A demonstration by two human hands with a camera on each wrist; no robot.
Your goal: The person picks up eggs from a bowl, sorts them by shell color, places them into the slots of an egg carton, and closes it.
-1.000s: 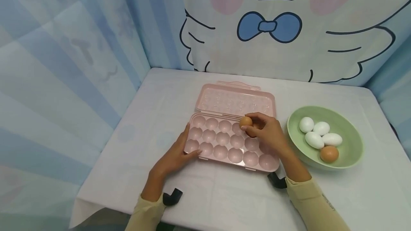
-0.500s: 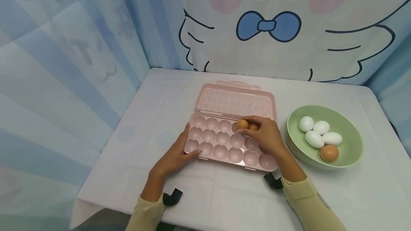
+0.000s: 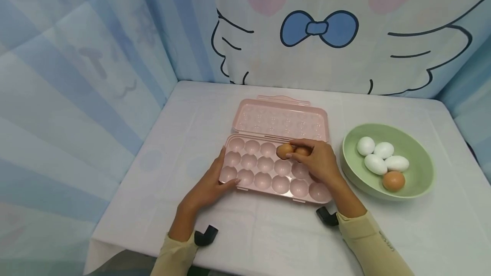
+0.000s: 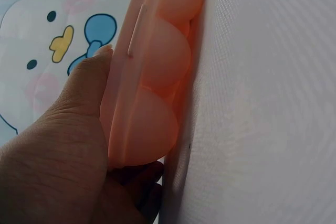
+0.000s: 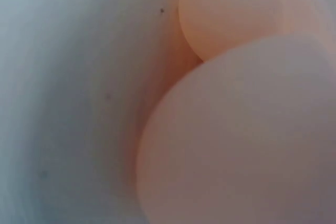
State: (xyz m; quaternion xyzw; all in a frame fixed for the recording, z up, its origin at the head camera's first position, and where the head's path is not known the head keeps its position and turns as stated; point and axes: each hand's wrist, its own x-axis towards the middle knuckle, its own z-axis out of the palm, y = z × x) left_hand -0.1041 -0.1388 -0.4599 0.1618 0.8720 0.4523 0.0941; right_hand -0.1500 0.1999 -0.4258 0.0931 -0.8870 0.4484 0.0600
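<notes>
A pink plastic egg box (image 3: 264, 165) lies open on the table, its lid (image 3: 281, 118) folded back. My left hand (image 3: 207, 186) grips its left end; in the left wrist view the thumb of that left hand (image 4: 63, 135) lies along the rim, with fingers by the underside. My right hand (image 3: 320, 159) pinches a brown egg (image 3: 284, 151) at a back-row pocket. Another brown egg (image 3: 303, 151) sits just right of it, partly covered by my fingers. In the right wrist view only the box's rounded pockets (image 5: 241, 140) show, close up and blurred.
A green bowl (image 3: 426, 161) stands right of the egg box, close to my right forearm. It holds several white eggs (image 3: 375, 164) and one brown egg (image 3: 393, 181). A white cloth covers the table (image 3: 184, 139); a printed curtain (image 3: 314, 63) hangs behind.
My right hand has moved a little left and lowered the brown egg into a back-row pocket, uncovering the egg beside it. The left hand keeps its place on the box.
</notes>
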